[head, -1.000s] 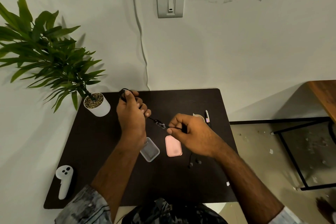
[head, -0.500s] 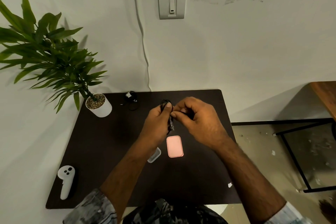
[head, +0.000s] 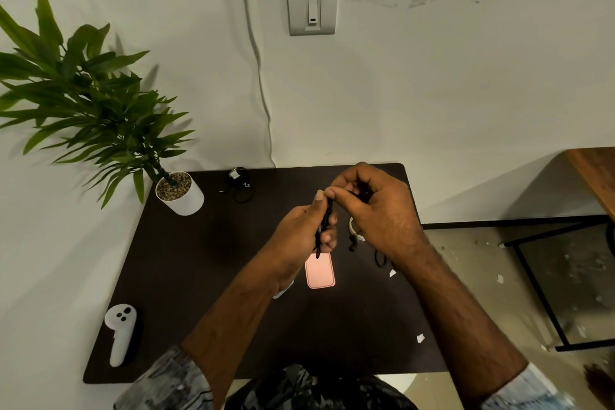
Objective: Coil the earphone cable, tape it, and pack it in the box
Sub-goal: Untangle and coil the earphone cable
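You held both hands together above the middle of a dark table [head: 199,276], seen from a camera on your head. Your left hand [head: 299,233] was curled around a bunch of black earphone cable [head: 327,213], which ran upright through your fist, with a short loop hanging out below your fingers. Your right hand [head: 376,206] met it from the right, thumb and forefinger pinching the top of the same cable, the other fingers curled. Directly beneath your hands a small pink box lid [head: 320,271] lay flat on the table, and the edge of a clear box [head: 283,291] showed just beside it, mostly hidden under your left wrist. A roll of tape [head: 354,228] sat partly hidden behind your right hand, with a loose stretch of black cable [head: 379,258] on the table near your right wrist. At the far edge lay a second black earphone bundle [head: 239,184], beside a potted plant [head: 176,191] in a white pot. A white controller [head: 120,333] rested near the front left corner.
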Demonstrator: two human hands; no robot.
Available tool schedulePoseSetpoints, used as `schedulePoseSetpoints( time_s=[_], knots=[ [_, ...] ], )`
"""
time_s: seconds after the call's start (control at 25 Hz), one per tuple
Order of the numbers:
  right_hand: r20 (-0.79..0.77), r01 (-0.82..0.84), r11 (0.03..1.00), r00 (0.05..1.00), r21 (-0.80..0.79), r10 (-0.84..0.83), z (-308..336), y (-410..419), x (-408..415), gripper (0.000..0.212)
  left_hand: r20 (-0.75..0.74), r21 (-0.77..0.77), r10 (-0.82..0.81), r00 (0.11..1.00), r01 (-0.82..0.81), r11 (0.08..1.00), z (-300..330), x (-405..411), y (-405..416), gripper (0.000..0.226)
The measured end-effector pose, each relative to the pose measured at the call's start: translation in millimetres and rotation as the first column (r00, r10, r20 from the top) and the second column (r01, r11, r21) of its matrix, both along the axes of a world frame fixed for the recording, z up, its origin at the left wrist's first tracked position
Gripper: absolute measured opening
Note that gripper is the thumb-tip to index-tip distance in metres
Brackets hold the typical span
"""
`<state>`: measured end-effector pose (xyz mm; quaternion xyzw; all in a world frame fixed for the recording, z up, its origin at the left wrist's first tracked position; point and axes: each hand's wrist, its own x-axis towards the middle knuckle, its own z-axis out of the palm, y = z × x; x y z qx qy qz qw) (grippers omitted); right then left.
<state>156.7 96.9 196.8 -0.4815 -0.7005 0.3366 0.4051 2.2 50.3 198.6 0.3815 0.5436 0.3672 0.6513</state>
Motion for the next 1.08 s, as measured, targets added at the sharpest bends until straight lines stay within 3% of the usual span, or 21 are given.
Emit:
schedulePoseSetpoints(
  time_s=[0.12,0.24,0.4,0.56,0.72,0.92,1.08],
  knots=[
    [-0.054,0.022,0.998,0.998,-0.065,-0.025,0.0,1.1,-0.8,0.008,0.118,-0.083,0.005,0.993,0.005,0.997,2.6,2.3,-0.4,0.048],
    [-0.103,0.030,0.991,0.994,-0.132,-0.044,-3.8,3.3,-1.6,0.010,0.183,-0.059,0.047,0.982,-0.037,0.998,4.5,2.3,-0.2,0.038],
    [-0.031,0.011,0.980,0.999,-0.199,-0.018,-17.0,-2.4,-7.6,0.017,0.242,-0.038,0.386,0.890,-0.388,0.921,1.2,3.9,6.3,0.034],
    [0.082,-0.051,0.980,0.994,-0.192,0.068,-24.5,-16.9,-20.3,0.016,0.048,0.089,0.610,0.791,-0.612,0.786,-6.6,-1.5,14.5,0.035],
    [0.185,-0.166,0.981,0.966,-0.097,0.181,-18.8,-25.8,-29.3,0.010,0.003,0.087,0.651,0.759,-0.649,0.756,-14.1,-5.6,15.6,0.038],
    [0.251,-0.287,0.956,0.922,-0.065,0.295,-16.3,-26.8,-26.3,0.020,0.160,0.091,0.715,0.681,-0.731,0.676,-6.3,-4.9,13.9,0.036],
    [0.282,-0.361,0.927,0.884,-0.098,0.374,-15.3,-23.4,-13.5,0.004,0.223,0.106,0.725,0.652,-0.755,0.647,-4.2,-22.5,20.3,0.031]
  ],
)
